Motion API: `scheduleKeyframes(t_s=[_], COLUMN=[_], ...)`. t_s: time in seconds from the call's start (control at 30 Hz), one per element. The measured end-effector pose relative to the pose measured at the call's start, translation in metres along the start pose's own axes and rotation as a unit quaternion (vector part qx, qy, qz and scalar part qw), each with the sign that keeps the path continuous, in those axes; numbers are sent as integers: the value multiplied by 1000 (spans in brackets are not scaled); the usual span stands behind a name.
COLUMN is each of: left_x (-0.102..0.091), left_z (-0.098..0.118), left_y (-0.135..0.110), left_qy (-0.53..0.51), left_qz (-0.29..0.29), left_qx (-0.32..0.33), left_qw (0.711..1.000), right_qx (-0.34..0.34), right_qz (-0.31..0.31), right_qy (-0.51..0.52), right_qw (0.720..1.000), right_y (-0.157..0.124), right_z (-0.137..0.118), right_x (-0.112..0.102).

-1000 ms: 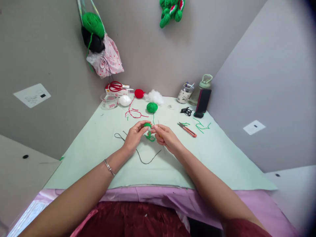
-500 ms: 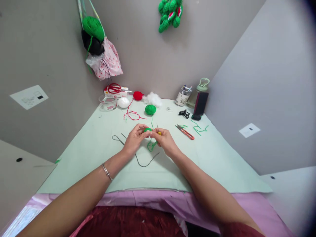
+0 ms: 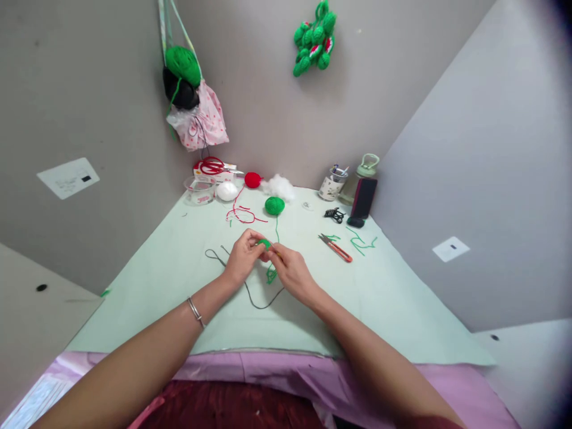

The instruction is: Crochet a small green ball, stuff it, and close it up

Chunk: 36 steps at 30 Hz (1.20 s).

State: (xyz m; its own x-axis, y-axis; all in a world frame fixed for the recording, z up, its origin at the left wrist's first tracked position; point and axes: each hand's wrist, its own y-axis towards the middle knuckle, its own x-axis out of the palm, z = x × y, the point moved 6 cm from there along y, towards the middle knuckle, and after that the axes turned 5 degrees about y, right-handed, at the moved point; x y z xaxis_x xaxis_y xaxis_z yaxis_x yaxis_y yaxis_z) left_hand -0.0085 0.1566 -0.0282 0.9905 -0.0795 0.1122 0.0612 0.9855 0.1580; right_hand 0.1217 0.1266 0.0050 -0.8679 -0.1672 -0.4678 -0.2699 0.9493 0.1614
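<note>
Between the fingers of my left hand (image 3: pixel 243 257) is a small green crochet piece (image 3: pixel 264 243), partly covered by the fingertips. My right hand (image 3: pixel 292 271) is closed on a crochet hook (image 3: pixel 279 255) with a yellowish handle, its tip end at the crochet piece. The two hands meet above the middle of the table. A green yarn strand runs from the hands back to a green yarn ball (image 3: pixel 274 206). Loose green yarn (image 3: pixel 271 274) hangs below the fingers. Under the hands lies a dark cord (image 3: pixel 261 307), partly hidden.
Orange thread snips (image 3: pixel 336 248) and green yarn scraps (image 3: pixel 360 243) lie to the right. Farther back are a black claw clip (image 3: pixel 334 215), a phone (image 3: pixel 364 198), a bottle (image 3: pixel 353 189), a red yarn ball (image 3: pixel 252 180), white stuffing (image 3: pixel 279 187) and a plastic tub (image 3: pixel 199 192).
The hook in my right hand has swung from pointing up to lying toward the crochet piece. The whole view has shifted slightly, with the scene lower in it.
</note>
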Motion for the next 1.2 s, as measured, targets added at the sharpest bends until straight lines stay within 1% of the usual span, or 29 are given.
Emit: scheduleKeyframes(t_s=[0.07, 0.1, 0.2, 0.23, 0.27, 0.3, 0.4, 0.43, 0.5, 0.57, 0.63, 0.73, 1.0, 1.1, 1.2], left_x=[-3, -5, -8, -9, -9, -9, -8, -7, -5, -4, -2, -1, -1, 0, 2], left_z=[3, 4, 8, 9, 10, 10, 11, 11, 11, 12, 12, 11, 8, 5, 4], left_y=[-1, -1, -2, -2, -3, -3, -4, -5, -7, -8, -10, -12, -14, -13, -13], left_qy=[-3, -4, -2, 0, 2, 3, 8, 9, 13, 16, 21, 33, 63, 68, 67], left_qz=[7, 12, 19, 19, 18, 18, 18, 17, 14, 11, 7, 4, -6, -11, -23], left_qx=[4, 7, 16, 19, 21, 23, 29, 31, 35, 39, 42, 50, 69, 72, 68], left_qw=[1000, 1000, 1000, 1000, 1000, 1000, 999, 999, 999, 999, 999, 998, 996, 995, 995], right_qx=[-4, -6, -23, -29, -33, -33, 4, 25, 70, 105, 127, 143, 159, 156, 150], right_qz=[-8, -1, 72, 83, 84, 69, -29, -68, -133, -176, -202, -216, -187, -171, -151], right_qy=[-6, -9, -4, 9, 21, 36, 107, 145, 223, 269, 284, 295, 335, 339, 328], right_qw=[1000, 1000, 997, 996, 996, 996, 994, 987, 963, 941, 929, 920, 910, 912, 921], right_y=[0, 0, -2, -3, -3, -4, -6, -8, -10, -12, -11, -10, -4, -2, -1], right_z=[-1, -1, -3, -4, -5, -7, -8, -8, -5, 0, 5, 11, 15, 16, 15], right_x=[-7, -13, -38, -43, -47, -47, -35, -29, -17, -6, 2, 10, 9, 7, 5])
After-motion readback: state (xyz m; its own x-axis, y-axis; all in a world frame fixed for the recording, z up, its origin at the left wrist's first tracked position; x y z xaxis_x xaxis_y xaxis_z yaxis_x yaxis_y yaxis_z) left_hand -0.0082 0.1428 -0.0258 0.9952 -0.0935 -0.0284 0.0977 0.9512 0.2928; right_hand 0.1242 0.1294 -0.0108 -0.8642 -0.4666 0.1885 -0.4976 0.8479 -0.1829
